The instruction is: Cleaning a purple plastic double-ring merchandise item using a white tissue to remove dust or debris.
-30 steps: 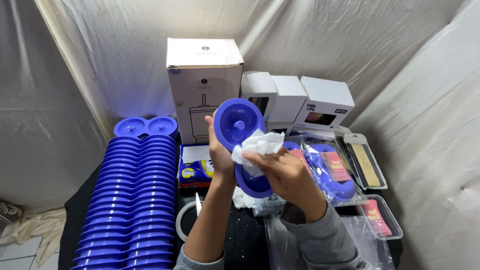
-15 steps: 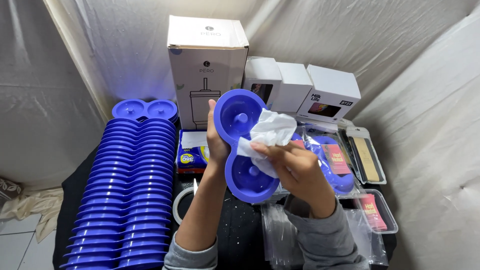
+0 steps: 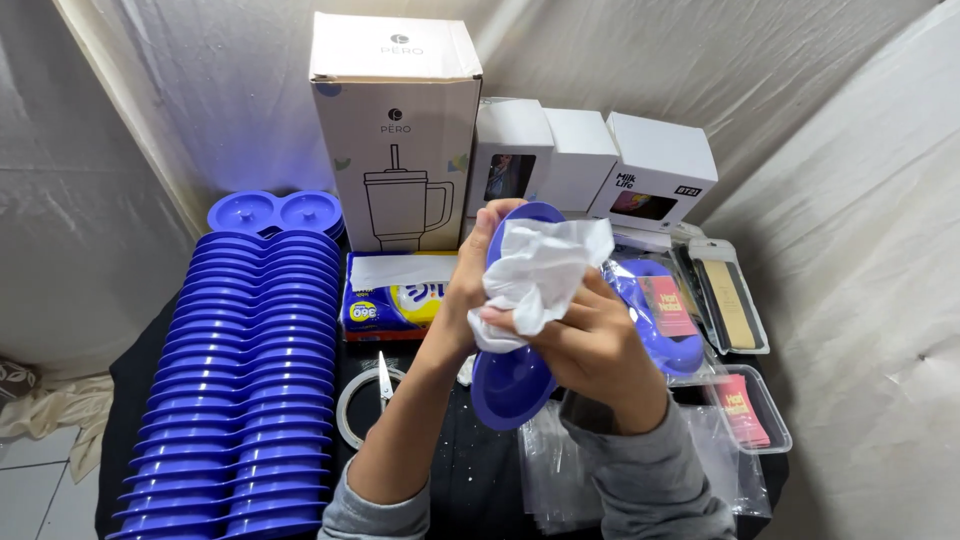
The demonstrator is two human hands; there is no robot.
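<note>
Left hand (image 3: pixel 468 300) grips the blue mould (image 3: pixel 512 385) by its left edge, thumb up along the rim, holding it up off the table, tilted nearly on edge over the centre of the black mat (image 3: pixel 470 470). Right hand (image 3: pixel 590 345) is closed around a crumpled white tissue (image 3: pixel 540 270), pressing it into the mould's upper cup; fingers curled, tissue bunched above the knuckles. The mould has two round cups, the lower one showing empty and facing the camera, the upper mostly hidden by tissue. Both forearms in grey sleeves (image 3: pixel 650 480) come up from the bottom edge. Left of the hands, a long stack of the same blue moulds (image 3: pixel 240 390) runs in overlapping rows toward the camera, one lying flat at the far end. Behind the hands: tall white box (image 3: pixel 395 140) with a mug drawing, three small white boxes (image 3: pixel 590 160) to its right, yellow-blue tissue pack (image 3: pixel 395 300) in front of the tall box. Scissors (image 3: pixel 385 380) lie across a tape ring (image 3: pixel 355 405) just left of the left forearm. Right of the hands: another blue mould in a clear bag (image 3: pixel 660 320), a clear tray (image 3: pixel 735 295) with a tan strip, another clear tray with red card (image 3: pixel 745 405). Clear bags (image 3: pixel 560 460) lie under the right forearm. White cloth (image 3: pixel 800 100) backs the whole setup.
</note>
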